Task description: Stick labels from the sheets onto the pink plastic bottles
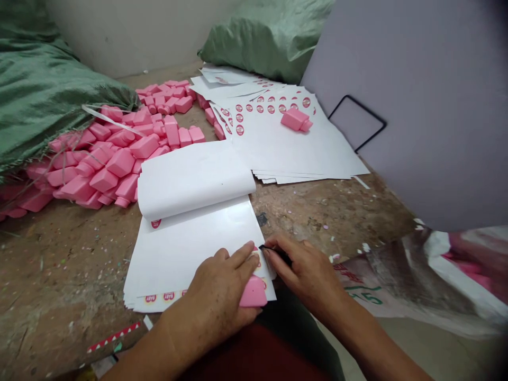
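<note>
The left hand (pixel 220 288) closes around a pink plastic bottle (pixel 253 292) on a label sheet (pixel 178 254) on the desk (pixel 59 264); the right hand (pixel 305 278) pinches a thin black tool (pixel 278 254). More pink bottles (pixel 107 164) heap beyond, against a green woven sack (pixel 39 90).

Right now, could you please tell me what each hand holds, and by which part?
The left hand grips a pink plastic bottle by its body, one end showing past the palm; the right hand pinches a thin black tool behind its tip.
</note>
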`<state>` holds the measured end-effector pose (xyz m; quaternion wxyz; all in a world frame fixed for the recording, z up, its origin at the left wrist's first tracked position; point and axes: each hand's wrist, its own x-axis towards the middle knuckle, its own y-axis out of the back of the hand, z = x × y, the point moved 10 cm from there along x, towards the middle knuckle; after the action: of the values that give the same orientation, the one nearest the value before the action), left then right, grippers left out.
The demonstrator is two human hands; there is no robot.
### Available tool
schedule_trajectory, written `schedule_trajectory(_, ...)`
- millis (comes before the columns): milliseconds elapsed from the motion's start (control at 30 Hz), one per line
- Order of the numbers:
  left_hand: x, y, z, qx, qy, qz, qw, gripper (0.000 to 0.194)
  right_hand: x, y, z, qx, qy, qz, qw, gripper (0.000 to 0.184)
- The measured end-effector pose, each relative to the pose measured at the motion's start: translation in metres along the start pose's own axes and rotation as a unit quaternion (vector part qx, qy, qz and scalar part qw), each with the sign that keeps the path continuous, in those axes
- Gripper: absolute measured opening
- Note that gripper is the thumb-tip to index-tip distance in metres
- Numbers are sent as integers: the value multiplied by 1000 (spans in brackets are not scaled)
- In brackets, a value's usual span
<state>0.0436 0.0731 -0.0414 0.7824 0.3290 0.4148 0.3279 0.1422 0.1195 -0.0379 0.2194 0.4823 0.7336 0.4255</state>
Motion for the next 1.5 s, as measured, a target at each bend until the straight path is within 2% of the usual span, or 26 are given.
schedule_trajectory(167,-7,-3,-8,-16,15,2,1000,74,-2,5,11,45,-42,27,998,19)
schedule_trajectory(267,-13,-3,-12,-22,14,18,1000,75,-3,1,14,78,-61,16,995,18)
schedule_trajectory(367,-16,-2,-14,-18,4,31,999,73,-4,-4,5,65,-37,1,997,17)
schedule_trajectory(533,-14,-1,-12,6,-3,27,1000,74,-4,-3,-13,-8,19,31,999,19)
schedule_trajectory(733,-11,-4,-9,13,13,-32,999,78,-4,0,-24,-54,46,51,996,20)
schedule_trajectory(867,-12,-4,-8,10,22,-53,998,79,-3,-5,-19,-41,17,33,998,19)
schedule_trajectory(1033,-12,-3,-6,7,8,-38,999,77,-4,-13,1,20,-61,-5,998,20)
schedule_trajectory(1133,-12,-2,-7,-10,4,-14,1000,75,-5,-13,4,61,-63,-12,996,21)
schedule_trajectory(1233,-14,0,-14,-68,2,6,998,74,-8,-10,1,52,-48,4,997,25)
schedule_trajectory(1333,-17,9,-35,-221,34,50,973,69,-13,-10,-8,-18,-20,5,1000,36)
schedule_trajectory(1433,-19,12,-59,-425,85,85,897,57,-20,-18,-16,-55,-1,-44,997,44)
schedule_trajectory(1500,-19,11,-65,-516,96,93,846,47,-27,-21,-19,-37,-4,-85,996,46)
